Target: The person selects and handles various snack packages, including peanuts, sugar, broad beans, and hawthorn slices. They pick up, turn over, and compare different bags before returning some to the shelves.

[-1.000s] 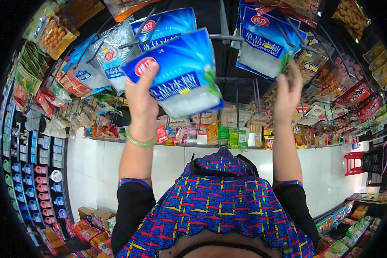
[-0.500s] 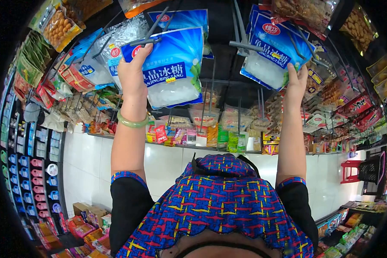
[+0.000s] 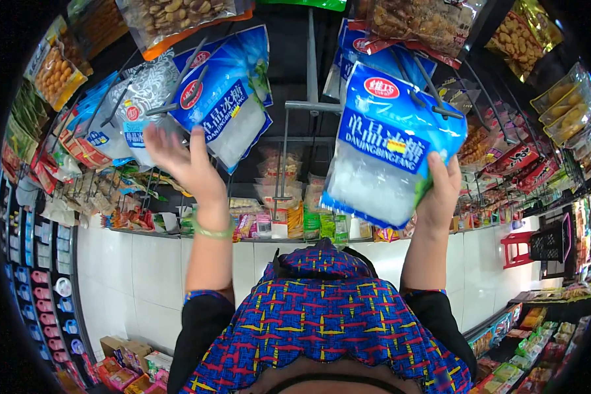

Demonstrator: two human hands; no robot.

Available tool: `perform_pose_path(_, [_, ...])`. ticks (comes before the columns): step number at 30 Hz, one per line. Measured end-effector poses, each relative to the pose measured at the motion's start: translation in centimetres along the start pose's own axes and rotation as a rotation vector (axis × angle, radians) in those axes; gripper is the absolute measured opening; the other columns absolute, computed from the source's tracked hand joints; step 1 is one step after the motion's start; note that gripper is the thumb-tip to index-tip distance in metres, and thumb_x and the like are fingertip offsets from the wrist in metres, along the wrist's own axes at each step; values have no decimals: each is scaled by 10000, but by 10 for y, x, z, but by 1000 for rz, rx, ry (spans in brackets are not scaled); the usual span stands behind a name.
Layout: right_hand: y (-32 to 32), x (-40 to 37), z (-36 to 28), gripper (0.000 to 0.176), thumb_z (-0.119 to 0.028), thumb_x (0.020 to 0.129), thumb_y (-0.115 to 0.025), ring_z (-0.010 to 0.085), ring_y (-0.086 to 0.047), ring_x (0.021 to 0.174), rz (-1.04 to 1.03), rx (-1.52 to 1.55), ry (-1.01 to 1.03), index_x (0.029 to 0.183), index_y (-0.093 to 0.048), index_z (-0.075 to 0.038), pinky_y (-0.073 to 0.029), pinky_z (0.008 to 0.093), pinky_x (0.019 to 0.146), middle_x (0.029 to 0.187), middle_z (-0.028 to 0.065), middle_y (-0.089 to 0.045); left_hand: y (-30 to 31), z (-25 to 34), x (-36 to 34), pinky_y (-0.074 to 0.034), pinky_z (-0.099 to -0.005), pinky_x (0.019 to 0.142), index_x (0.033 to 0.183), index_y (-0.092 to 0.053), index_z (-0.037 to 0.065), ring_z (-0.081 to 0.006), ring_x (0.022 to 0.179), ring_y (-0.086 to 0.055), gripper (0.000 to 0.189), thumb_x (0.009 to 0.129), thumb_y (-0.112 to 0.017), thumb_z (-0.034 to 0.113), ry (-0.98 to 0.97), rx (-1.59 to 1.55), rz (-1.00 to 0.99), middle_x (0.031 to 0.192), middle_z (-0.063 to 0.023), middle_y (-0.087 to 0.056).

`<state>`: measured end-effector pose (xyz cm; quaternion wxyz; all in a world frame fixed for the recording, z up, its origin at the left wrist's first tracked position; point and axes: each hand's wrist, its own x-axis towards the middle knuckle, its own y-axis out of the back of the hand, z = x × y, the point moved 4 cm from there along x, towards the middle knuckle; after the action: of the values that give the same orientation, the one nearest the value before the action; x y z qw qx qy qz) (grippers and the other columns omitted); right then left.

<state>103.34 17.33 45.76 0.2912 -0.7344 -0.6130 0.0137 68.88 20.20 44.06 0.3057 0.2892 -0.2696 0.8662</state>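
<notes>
My right hand (image 3: 441, 190) grips the lower right edge of a blue and white bag of rock sugar (image 3: 377, 180), thumb in front. The bag is tilted, and metal hook ends show in front of its upper right corner. Behind it hangs another blue bag (image 3: 348, 49), partly covered. My left hand (image 3: 189, 161) is open, fingers spread and slightly blurred, with nothing in it. Just above that hand, a similar rock sugar bag (image 3: 226, 108) hangs tilted on a hook (image 3: 184, 85). A silver-patterned bag (image 3: 144, 98) hangs left of it.
Nut packets (image 3: 184, 16) and brown snack bags (image 3: 423, 26) hang above. Metal prongs (image 3: 312, 105) stick out between the sugar bags. Lower shelves (image 3: 289, 226) carry small colourful packets. A red stool (image 3: 517, 249) stands at the right on the tiled floor (image 3: 151, 262).
My left hand has let go of the left sugar bag, which now hangs tilted higher up. My right hand has brought its bag closer and to the left. The view has shifted slightly.
</notes>
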Motion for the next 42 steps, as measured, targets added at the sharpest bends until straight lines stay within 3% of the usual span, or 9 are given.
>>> perform_pose_path(3, [12,-20,-14,456,-124,774,-595,183,-557,949,52,-95,59,1169,-443,45,-417,306,860,1069,110,-565,4,16,-51,-232,-406,1034,1333,-184,1,-306,1202,-353,714,755,-602,21,-134,-46,-40,1294,-160,-338])
perform_pose_path(7, [13,-50,-18,417,-94,724,-628,175,-559,893,-92,-196,100,1096,-509,51,-422,300,832,1005,107,-585,-35,54,-94,-260,-393,1026,1312,-286,5,-266,1241,-333,713,713,-670,59,298,-518,-982,1353,-144,-309])
perform_pose_path(10, [17,-68,13,452,-137,728,-658,163,-547,935,-411,-435,-160,1121,-519,39,-414,288,831,1035,94,-580,-39,59,-109,-403,-315,903,1220,-429,-4,-171,1051,-505,585,705,-704,34,799,-603,-913,1166,-101,-514])
perform_pose_path(16, [-9,7,40,519,-240,861,-518,226,-400,1183,-245,-379,50,1301,-364,-12,-335,337,952,1287,124,-425,-4,38,-49,-475,-287,749,1000,-566,2,-134,809,-584,291,731,-668,46,719,-521,-361,922,-68,-612])
perform_pose_path(26, [-23,113,68,632,-117,823,-559,249,-306,1259,57,-328,196,1350,-241,23,-221,336,1029,1365,169,-315,19,3,37,-478,-273,745,1056,-539,16,-143,838,-594,306,807,-638,164,570,-417,-270,974,-67,-606])
perform_pose_path(32, [-14,137,85,624,-138,797,-595,183,-411,1155,171,-207,150,1320,-297,23,-269,312,971,1236,126,-475,22,1,49,-464,-242,724,966,-588,33,-113,815,-592,219,793,-658,149,557,-335,-242,905,-46,-624])
perform_pose_path(37, [5,138,95,261,-129,803,-623,89,-514,808,284,-286,113,1027,-527,-35,-380,236,680,909,9,-567,13,-16,58,-420,-252,780,951,-629,-19,-123,845,-579,226,785,-645,135,547,-235,-276,921,-68,-632])
perform_pose_path(40, [-8,116,87,395,-112,800,-628,168,-521,942,209,-174,56,1140,-476,17,-388,306,848,1047,83,-562,-3,-49,68,-415,-242,768,949,-636,-22,-119,837,-571,258,780,-662,171,503,-169,-261,918,-63,-633])
perform_pose_path(42, [-21,102,80,299,-108,810,-620,138,-549,845,183,-95,114,1073,-526,-1,-420,276,760,972,55,-594,-12,-52,66,-410,-230,752,956,-639,-18,-111,817,-563,276,777,-673,191,550,-142,-227,908,-56,-630])
